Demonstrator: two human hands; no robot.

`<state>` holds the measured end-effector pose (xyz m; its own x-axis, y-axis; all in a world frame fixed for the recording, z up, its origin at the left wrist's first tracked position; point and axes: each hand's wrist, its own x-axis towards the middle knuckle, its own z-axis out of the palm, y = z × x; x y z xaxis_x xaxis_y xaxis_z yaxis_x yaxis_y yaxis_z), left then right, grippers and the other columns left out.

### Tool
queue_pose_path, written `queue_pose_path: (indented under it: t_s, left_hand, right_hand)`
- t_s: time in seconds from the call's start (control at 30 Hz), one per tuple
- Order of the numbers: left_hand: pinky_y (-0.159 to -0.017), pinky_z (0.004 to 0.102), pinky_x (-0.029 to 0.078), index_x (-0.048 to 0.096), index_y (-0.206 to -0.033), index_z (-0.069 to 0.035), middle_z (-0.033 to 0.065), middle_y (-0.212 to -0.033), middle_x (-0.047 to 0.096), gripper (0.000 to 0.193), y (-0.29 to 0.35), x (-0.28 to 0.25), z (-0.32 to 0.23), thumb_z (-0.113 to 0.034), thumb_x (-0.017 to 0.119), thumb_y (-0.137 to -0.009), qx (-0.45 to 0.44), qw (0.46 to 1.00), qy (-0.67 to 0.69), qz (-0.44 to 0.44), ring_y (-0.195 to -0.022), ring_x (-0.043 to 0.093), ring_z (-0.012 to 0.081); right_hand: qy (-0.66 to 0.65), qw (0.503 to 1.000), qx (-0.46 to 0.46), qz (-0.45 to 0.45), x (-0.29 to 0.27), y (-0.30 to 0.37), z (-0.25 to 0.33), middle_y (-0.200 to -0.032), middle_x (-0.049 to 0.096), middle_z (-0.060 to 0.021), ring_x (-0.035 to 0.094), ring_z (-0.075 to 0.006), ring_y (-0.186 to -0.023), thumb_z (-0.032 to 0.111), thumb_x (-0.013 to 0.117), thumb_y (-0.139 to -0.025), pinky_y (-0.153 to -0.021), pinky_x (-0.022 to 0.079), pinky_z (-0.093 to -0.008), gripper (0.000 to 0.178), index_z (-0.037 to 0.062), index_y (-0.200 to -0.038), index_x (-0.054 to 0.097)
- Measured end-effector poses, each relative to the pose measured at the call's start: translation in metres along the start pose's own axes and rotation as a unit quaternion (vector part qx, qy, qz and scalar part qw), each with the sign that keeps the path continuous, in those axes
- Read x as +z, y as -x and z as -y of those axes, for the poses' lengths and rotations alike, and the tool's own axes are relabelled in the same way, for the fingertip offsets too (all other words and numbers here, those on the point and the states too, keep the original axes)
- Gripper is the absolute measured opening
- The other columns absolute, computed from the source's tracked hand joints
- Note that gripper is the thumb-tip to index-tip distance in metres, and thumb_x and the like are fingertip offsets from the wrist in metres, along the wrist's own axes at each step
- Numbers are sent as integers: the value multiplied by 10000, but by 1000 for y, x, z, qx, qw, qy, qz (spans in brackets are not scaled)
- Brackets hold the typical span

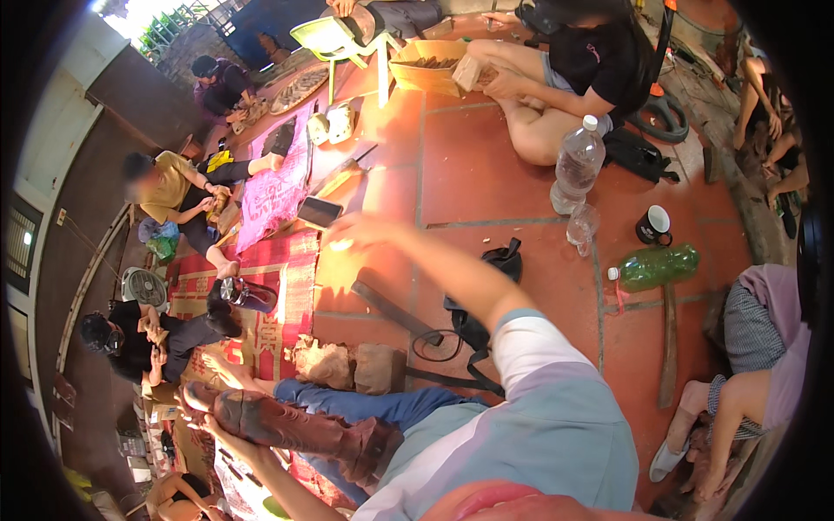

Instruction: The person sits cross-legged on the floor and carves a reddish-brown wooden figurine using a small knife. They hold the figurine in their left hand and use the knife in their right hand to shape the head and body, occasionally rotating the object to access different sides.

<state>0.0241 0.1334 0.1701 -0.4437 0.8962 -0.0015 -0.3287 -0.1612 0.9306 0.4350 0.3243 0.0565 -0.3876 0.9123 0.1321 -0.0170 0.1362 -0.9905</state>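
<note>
A dark reddish-brown wood carving (291,424) lies on the seated person's lap, just beside the red patterned mat (298,276), its long axis running roughly along the jeans-clad legs (391,404). The rounded, smoother end points outward, away from the torso and toward the mat, while the rugged, thicker end sits back against the shirt (521,443), farther from the mat. The left hand (211,424) is curled around the rounded end, supporting it. The right hand (349,233) reaches out near the mat's far corner, close to a dark flat rectangular object (320,212); glare washes out the fingers, so whether they grip anything cannot be told. Two rough wood blocks (380,369) stand at the mat's edge, a long flat bar (400,311) lies near it on the tiles, and a metal tumbler (249,295) is on it.
</note>
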Motion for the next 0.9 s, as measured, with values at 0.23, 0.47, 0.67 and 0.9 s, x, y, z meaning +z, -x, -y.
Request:
queue_pose_path:
  t_s: [0.23,0.47,0.67,0.9]
  left_hand:
    - [-982,433,432,449,-1319,-65,126,-1260,523,638,-6,18,4,-539,455,-892,-36,999,1,3,-1154,518,289]
    - [-815,353,507,515,-1175,-41,90,-1069,563,460,8,-19,-15,-423,470,-924,19,1000,-6,-14,-949,575,209]
    - [-735,299,528,583,-1091,-92,37,-949,597,345,4,-23,-9,-383,526,-915,24,1000,-17,-13,-801,613,165]
    - [-808,254,469,572,-1056,-20,53,-988,617,360,28,-11,-4,-354,531,-927,17,997,74,32,-874,596,117]
  right_hand:
    - [-34,862,-453,226,283,-105,172,-824,660,-80,642,-210,-691,282,568,-801,-534,492,-365,255,54,-891,642]
    - [321,728,-553,248,478,-20,245,-816,691,-122,654,-282,-807,282,618,-761,-701,502,-415,217,92,-791,720]
    - [-102,987,-17,124,275,-13,110,-829,644,-130,586,-179,-677,256,480,-882,-590,464,-310,251,51,-953,607]
    - [-348,930,-54,107,230,44,130,-1021,635,-169,627,-138,-687,223,389,-976,-591,513,-245,277,-2,-1044,536]
